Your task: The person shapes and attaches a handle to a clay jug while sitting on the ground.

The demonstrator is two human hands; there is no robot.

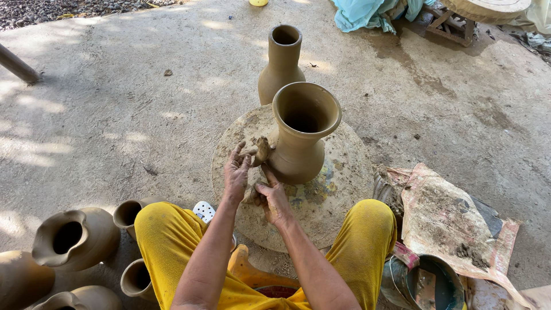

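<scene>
A: Ground first. Bare concrete floor [115,115], dappled with sun, gravel along the far edge. A round wheel [338,189], smeared with clay, lies flat on it between the person's knees in yellow trousers [172,241].

B: And the vase [301,135]?

A: Upright on the wheel, a little beyond its middle. Wide flared mouth, narrow waist, wet brown clay.

B: Left hand [236,169]?

A: At the vase's left side, low on the body. Fingers half curled, pinching a lump of clay [263,150] that touches the vase wall.

B: Right hand [274,201]?

A: Just in front of the vase's foot, resting on the wheel. Fingers bent round more wet clay; how tight the grip is, cannot tell.

B: What else stands about the vase?

A: A second vase [281,63] with a tall neck just behind it, on the floor. Well to its left, near the person's left knee, a cluster of pots [74,238] with pinched lips. To its right, a crumpled muddy sheet [447,218], and near the right knee a dark bucket [433,284]. Far behind, a blue cloth [361,12].
</scene>
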